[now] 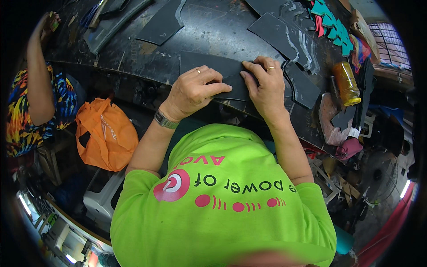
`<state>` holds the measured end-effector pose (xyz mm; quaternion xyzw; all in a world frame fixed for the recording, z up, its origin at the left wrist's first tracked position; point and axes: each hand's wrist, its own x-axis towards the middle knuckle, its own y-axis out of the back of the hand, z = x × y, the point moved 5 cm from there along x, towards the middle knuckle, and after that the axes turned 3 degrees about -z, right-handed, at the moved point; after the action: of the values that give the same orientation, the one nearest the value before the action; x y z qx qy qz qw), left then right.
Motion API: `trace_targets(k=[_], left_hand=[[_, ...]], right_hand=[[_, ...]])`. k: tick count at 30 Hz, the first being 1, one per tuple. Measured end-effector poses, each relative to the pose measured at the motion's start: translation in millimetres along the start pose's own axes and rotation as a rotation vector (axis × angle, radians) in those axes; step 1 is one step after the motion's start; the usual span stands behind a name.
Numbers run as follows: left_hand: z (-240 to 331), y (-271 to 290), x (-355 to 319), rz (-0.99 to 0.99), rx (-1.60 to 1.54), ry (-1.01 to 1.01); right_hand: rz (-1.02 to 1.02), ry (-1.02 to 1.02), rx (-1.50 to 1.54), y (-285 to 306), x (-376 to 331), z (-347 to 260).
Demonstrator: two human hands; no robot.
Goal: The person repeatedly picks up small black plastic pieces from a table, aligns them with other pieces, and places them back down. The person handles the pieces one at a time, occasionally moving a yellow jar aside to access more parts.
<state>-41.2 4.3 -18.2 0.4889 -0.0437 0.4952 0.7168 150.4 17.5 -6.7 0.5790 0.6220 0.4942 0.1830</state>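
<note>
Fingers of left hand (192, 91) and right hand (265, 84) press flat, ungripping, on black sheet (209, 66); long axis crosswise along desk (213, 31) edge.

— What's on the worktop (213, 31)?
— It's dark and scuffed. Black cut sheets (162, 24) lie from ten to two o'clock, with one black piece (209, 64) at centre.
— And at the right?
— Teal scraps (333, 22) at one o'clock, an amber bottle (347, 83) on its side at three.

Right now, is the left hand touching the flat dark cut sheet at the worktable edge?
Touching: head view shows left hand fingers pressed onto the flat dark cut sheet.
</note>
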Motion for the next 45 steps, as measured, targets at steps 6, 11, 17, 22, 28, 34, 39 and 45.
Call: trace_targets(k=[6,11,17,22,28,34,39,45], left_hand=[[-0.8,2.0,-1.6,0.010,-0.013,0.054],[-3.3,2.9,1.5,-0.008,-0.044,0.115],[-8.0,1.6,5.1,-0.073,-0.124,0.207],[-8.8,1.7,4.9,-0.050,-0.123,0.189],[-8.9,1.8,6.5,-0.098,-0.123,0.218],[-8.8,22.0,-8.1,-0.117,-0.040,0.318],[-10.2,31.4,-22.0,-0.103,-0.025,0.347],[-14.6,32.3,-28.0,-0.146,-0.087,0.359]], right_hand=[[0.020,-0.040,0.070,-4.1,-4.9,4.8],[0.033,-0.030,0.022,-4.5,-4.6,0.5],[0.041,0.054,0.184,-8.3,-8.8,-4.1],[-0.054,0.217,0.081,-4.9,-24.1,-20.3],[-0.161,0.179,-0.072,-2.1,-29.9,-33.5],[-0.173,0.053,0.082,-0.9,-22.4,-25.3],[-0.207,-0.015,0.112,0.7,-22.4,-24.5],[-0.216,0.024,0.022,-0.4,-26.4,-30.7]])
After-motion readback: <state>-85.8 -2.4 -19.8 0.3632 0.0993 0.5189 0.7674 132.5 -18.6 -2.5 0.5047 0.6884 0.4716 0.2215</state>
